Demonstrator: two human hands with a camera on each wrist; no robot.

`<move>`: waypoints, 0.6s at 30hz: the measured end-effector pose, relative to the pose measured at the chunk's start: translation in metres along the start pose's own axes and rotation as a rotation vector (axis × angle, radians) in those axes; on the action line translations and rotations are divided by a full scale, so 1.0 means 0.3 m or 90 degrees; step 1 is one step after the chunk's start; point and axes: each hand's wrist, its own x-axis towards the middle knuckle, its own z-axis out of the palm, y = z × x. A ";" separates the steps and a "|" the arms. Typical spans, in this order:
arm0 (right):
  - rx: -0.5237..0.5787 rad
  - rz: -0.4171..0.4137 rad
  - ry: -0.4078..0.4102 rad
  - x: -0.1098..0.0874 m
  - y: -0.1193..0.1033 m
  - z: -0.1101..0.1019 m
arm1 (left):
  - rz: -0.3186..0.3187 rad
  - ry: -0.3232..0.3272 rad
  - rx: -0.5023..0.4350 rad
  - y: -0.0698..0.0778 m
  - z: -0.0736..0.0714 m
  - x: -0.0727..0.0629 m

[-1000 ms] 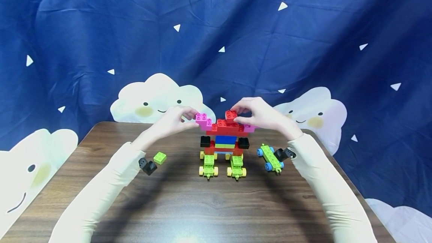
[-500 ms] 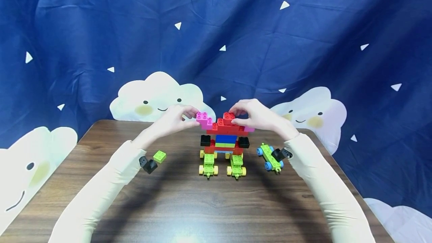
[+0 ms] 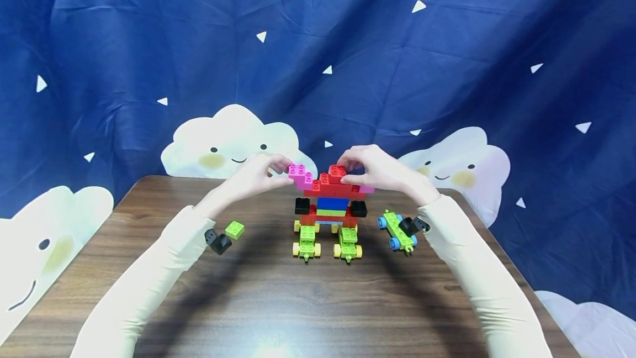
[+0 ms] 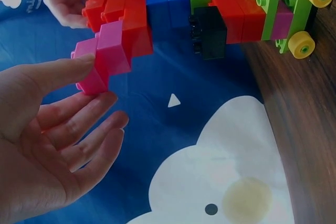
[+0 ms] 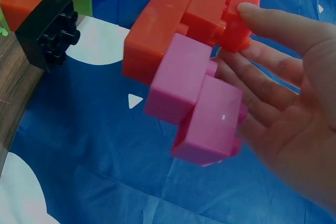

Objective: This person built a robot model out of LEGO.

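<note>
A toy brick figure (image 3: 333, 204) stands upright on wheeled green bases (image 3: 307, 243) in the middle of the table. My left hand (image 3: 255, 177) pinches the pink brick (image 4: 86, 59) at the end of its left arm between thumb and fingers. At the top, my right hand (image 3: 375, 169) pinches a small red brick (image 5: 236, 22), which sits on the red bricks below it. Pink bricks (image 5: 194, 98) form the other arm, beneath my right hand. Black bricks (image 4: 210, 32) jut out on both sides of the blue middle (image 3: 332, 205).
A loose green brick (image 3: 235, 230) lies left of the figure on the wooden table (image 3: 278, 303). To the right is a green wheeled base (image 3: 397, 231) with blue wheels. A dark blue curtain (image 3: 318, 70) with clouds hangs behind.
My right hand has moved slightly left and down with the small red brick, which now sits lower on the figure's top. My left hand keeps its place on the pink brick.
</note>
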 end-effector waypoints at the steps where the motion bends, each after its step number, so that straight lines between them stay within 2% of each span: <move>1: -0.001 -0.002 -0.001 0.000 0.001 0.001 | 0.001 0.001 -0.002 0.001 -0.001 -0.001; 18: -0.034 -0.067 0.032 0.009 -0.008 0.009 | 0.004 0.007 0.003 0.009 -0.001 -0.006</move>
